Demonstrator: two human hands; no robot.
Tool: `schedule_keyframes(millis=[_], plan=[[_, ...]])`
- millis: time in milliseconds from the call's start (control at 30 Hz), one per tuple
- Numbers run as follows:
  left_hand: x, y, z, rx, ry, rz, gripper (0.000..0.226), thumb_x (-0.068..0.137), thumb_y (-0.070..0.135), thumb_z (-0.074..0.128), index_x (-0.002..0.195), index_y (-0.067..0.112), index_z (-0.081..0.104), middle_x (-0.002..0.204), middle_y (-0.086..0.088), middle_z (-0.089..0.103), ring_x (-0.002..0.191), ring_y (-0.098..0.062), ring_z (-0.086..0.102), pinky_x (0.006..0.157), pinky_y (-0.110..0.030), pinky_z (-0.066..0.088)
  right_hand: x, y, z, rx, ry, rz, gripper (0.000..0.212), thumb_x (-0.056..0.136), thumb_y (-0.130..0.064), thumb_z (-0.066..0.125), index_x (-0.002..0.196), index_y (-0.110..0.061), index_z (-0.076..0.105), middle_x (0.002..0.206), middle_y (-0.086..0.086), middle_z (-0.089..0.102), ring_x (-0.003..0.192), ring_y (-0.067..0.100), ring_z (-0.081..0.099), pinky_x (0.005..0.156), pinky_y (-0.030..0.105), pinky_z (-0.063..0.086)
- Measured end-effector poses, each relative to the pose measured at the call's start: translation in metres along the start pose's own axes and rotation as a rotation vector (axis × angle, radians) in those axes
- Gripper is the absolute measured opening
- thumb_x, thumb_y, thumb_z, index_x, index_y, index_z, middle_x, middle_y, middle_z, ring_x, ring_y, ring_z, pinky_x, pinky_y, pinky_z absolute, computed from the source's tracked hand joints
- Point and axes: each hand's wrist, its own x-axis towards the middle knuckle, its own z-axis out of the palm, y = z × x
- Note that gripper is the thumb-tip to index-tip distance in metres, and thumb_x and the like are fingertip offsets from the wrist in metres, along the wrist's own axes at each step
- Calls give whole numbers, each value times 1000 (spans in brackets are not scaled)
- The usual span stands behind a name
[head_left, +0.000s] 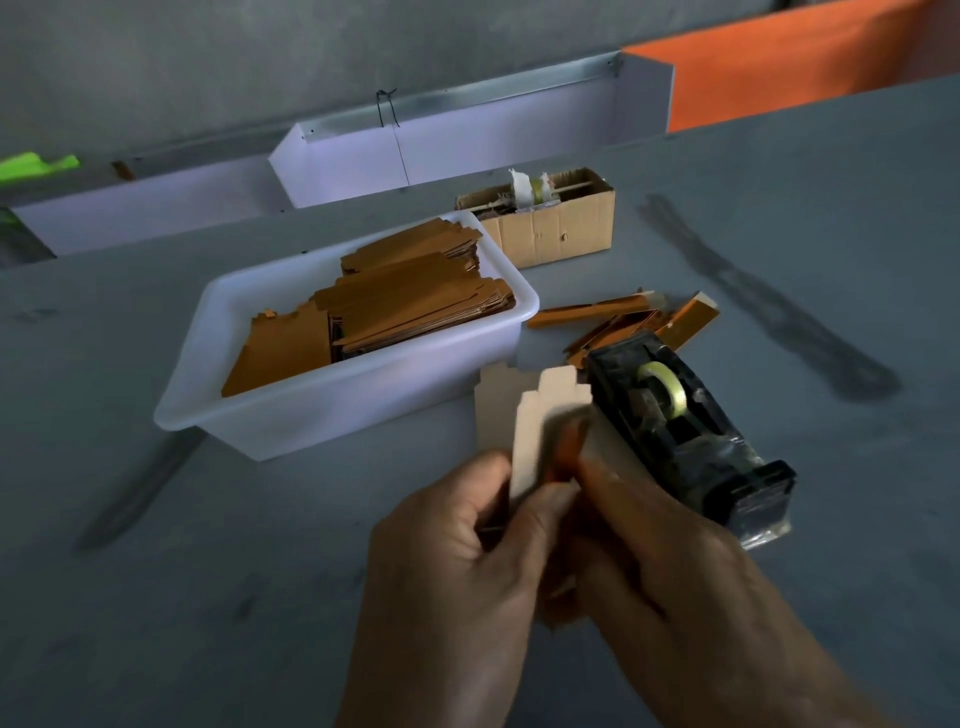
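A small flat carton blank (540, 415), pale on one side and orange on the other, stands upright between my hands. My left hand (457, 561) grips its lower left edge with thumb and curled fingers. My right hand (675, 561) pinches its right side, where the orange face shows. The blank is blurred by motion. Just to the right lies a black tape dispenser (685, 436) with a roll of clear tape. A white plastic tub (291, 410) behind the hands holds several stacked orange carton blanks (395, 306).
Folded orange cartons (618, 317) lie on the grey table right of the tub. A brown cardboard box (550, 228) with tape rolls on a stick stands at the back. White trays (441, 150) and an orange panel (810, 62) line the far edge.
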Motion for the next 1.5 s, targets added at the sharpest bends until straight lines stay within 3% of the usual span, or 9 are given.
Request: schedule_keyframes(millis=[133, 400, 500, 767, 967, 1167, 1267, 1333, 1500], plan=[[6, 3, -9, -91, -118, -76, 15, 77, 38, 67, 90, 37, 74, 78, 10, 75, 76, 0, 69, 69, -15, 52, 1, -3, -8, 35, 36, 110, 44, 67, -65, 46, 97, -41, 67, 82, -12, 59, 76, 3, 62, 65, 18, 52], [14, -3, -9, -228, -164, -230, 33, 60, 51, 80, 84, 31, 70, 75, 4, 73, 66, -3, 67, 54, -11, 45, 6, 3, -9, 894, -24, 506, 25, 61, -35, 69, 69, -12, 69, 67, 13, 62, 60, 24, 58, 60, 35, 50], [9, -6, -5, -238, -140, -229, 34, 56, 55, 80, 79, 31, 71, 67, 3, 70, 58, -2, 61, 52, -13, 43, 5, 7, -7, 919, 81, 552, 20, 65, -30, 66, 67, -10, 68, 65, 14, 62, 54, 21, 59, 49, 27, 52], [2, -8, 3, -157, 1, -192, 27, 52, 47, 71, 70, 27, 74, 62, -2, 70, 54, -6, 62, 51, -18, 47, 5, 7, -2, 788, 83, 543, 25, 57, -29, 67, 80, -27, 75, 80, 17, 71, 73, 27, 69, 66, 44, 60], [-12, -20, 26, 613, 304, 296, 11, 79, 20, 69, 83, 24, 79, 63, 0, 54, 61, -13, 54, 60, -19, 39, 5, 1, 0, 717, 127, 538, 27, 61, -36, 63, 77, -16, 74, 81, 27, 67, 69, 34, 65, 71, 43, 58], [-27, -25, 39, 1091, 332, 404, 49, 97, 14, 28, 98, 8, 77, 60, -7, 56, 70, -24, 34, 61, -34, 28, 5, -4, -2, 674, 141, 521, 23, 83, -34, 59, 68, -26, 73, 61, 3, 68, 56, 7, 65, 48, 14, 48], [-31, -26, 45, 1080, 260, 382, 46, 96, 18, 34, 91, 11, 79, 59, -6, 56, 69, -25, 36, 59, -36, 28, 1, -2, 2, 526, 134, 497, 28, 69, -55, 58, 74, -31, 71, 67, 4, 68, 59, 6, 63, 52, 16, 49], [-31, -20, 42, 1013, 219, 370, 35, 78, 23, 47, 90, 18, 80, 62, -2, 56, 66, -20, 44, 50, -33, 38, -1, 3, 6, 503, 182, 508, 15, 75, -39, 67, 74, -24, 71, 61, 2, 68, 55, 6, 60, 51, 14, 46], [-20, -12, 17, 118, 128, -32, 16, 80, 19, 76, 72, 33, 75, 66, 9, 68, 53, -3, 58, 51, -16, 49, -4, 7, 8, 611, 168, 494, 5, 78, -24, 68, 75, -21, 72, 61, 1, 66, 55, 6, 59, 53, 16, 46]])
